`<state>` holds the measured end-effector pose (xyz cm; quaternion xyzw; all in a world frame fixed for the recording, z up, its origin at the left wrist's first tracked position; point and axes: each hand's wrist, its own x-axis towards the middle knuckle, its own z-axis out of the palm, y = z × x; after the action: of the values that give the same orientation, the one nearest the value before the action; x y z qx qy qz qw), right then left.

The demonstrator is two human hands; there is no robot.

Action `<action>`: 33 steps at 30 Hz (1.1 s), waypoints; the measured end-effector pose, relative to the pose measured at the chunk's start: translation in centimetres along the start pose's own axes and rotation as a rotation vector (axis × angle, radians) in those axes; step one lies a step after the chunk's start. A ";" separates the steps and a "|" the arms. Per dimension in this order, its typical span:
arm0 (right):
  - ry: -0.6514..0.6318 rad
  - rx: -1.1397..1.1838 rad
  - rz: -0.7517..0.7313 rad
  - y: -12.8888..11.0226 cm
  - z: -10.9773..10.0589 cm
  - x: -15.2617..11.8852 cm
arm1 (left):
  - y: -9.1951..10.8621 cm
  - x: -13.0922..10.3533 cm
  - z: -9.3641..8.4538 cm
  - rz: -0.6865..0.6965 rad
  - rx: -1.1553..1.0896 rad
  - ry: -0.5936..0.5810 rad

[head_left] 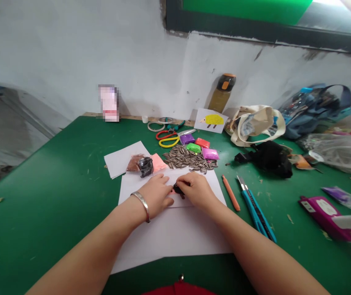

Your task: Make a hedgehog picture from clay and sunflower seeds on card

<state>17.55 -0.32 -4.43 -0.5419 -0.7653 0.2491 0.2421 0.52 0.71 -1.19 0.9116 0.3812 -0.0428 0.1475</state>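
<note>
Black lump (177,189) pinched between right fingers (188,179), left fingers (167,201) loosely spread on white paper (169,233)

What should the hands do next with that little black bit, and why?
Maybe the right hand could gently press the black piece down, because its fingers pinch it over the white paper, and the left hand lies close by, probably able to steady the paper.

No legible text, labels, brands, numbers or signs anywhere in view.
</note>
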 end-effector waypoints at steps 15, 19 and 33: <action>0.008 -0.156 -0.019 0.2 0.6 0.2 | 0.0 0.0 0.0 -0.001 0.001 0.000; 0.024 -0.196 -0.005 0.1 0.9 0.2 | 0.0 -0.1 0.0 0.018 -0.002 0.023; -0.002 0.032 0.057 0.3 0.1 0.1 | -0.1 0.0 0.0 0.033 -0.034 0.025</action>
<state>17.72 -0.13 -4.68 -0.5592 -0.7457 0.2689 0.2428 0.41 0.80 -1.23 0.9157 0.3684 -0.0226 0.1588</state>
